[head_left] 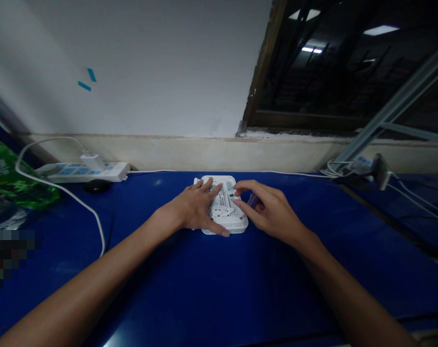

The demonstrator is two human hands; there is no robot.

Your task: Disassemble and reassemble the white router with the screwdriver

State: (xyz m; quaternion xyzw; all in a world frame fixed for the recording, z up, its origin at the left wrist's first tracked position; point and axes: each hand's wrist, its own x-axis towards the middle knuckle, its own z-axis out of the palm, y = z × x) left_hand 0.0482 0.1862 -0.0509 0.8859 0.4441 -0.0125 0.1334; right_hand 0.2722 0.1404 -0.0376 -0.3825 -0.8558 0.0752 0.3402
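Note:
A white perforated plastic device (236, 222) lies flat on the blue table (211, 284), with a pale label on its face. My left hand (195, 205) rests across its left side, fingers spread. At its right side is my right hand (267, 207), thumb and index finger curved over the device with a gap between their tips. Beside the fingertips a small blue spot shows on the device. A purplish object (254, 200) is partly hidden within the curled fingers of my right hand.
A white power strip (117, 171) with a plugged-in charger (92, 161) stands at the back left, near a black mouse (97, 186). Green plastic packaging (19, 173) is at the far left. Cables and a metal frame (385, 113) are at the right.

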